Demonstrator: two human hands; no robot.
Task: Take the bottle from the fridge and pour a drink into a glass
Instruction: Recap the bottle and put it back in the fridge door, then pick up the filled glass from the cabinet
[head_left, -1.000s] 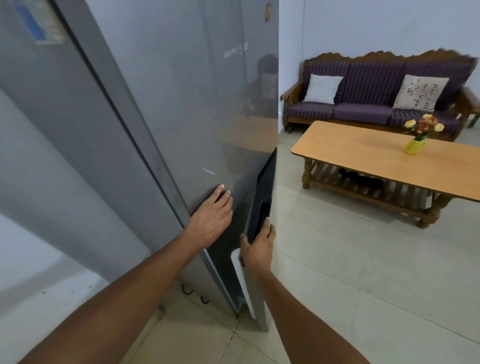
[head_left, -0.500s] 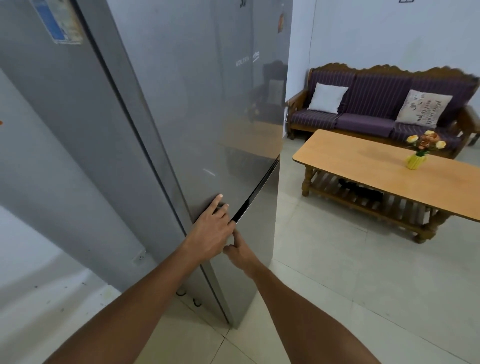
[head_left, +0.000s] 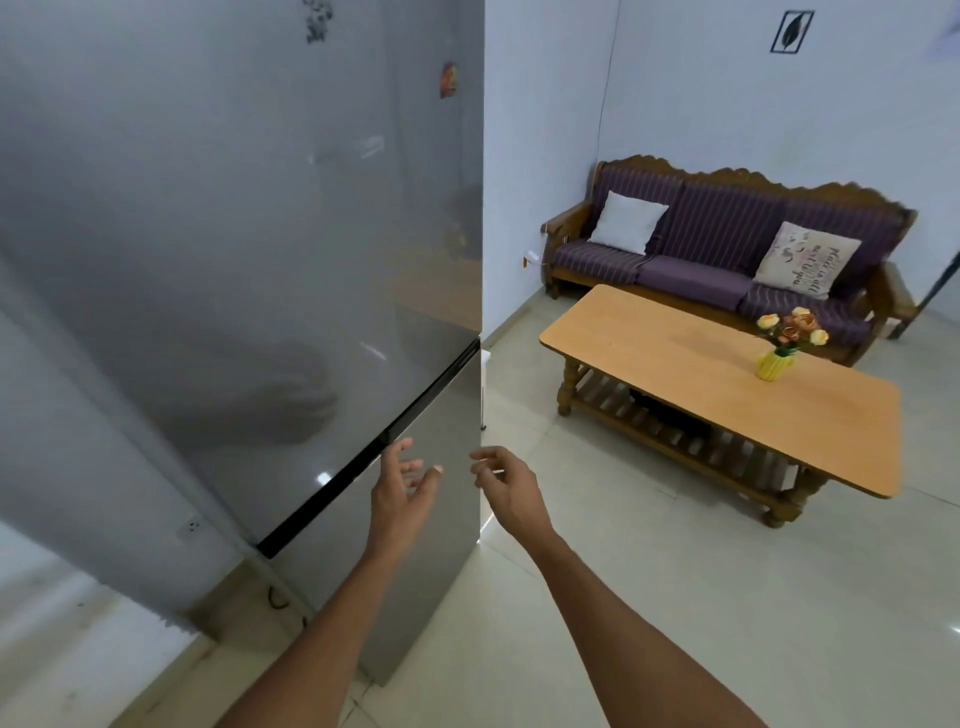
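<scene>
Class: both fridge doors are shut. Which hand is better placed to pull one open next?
Probably the right hand: it hangs open by the fridge's free door edge. The left hand hovers before the door face.

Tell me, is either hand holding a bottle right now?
No, the left hand and right hand are both open and empty in front of the closed fridge.

A fridge (head_left: 249, 249) stood on the left, a sitting area on the right.
Both hands, left (head_left: 400, 493) and right (head_left: 511, 493), hung before the fridge's lower door. Right of it a worktop (head_left: 675, 374) carried a vase of flowers (head_left: 779, 348); behind that, a sofa (head_left: 727, 244) stood against the wall.
</scene>
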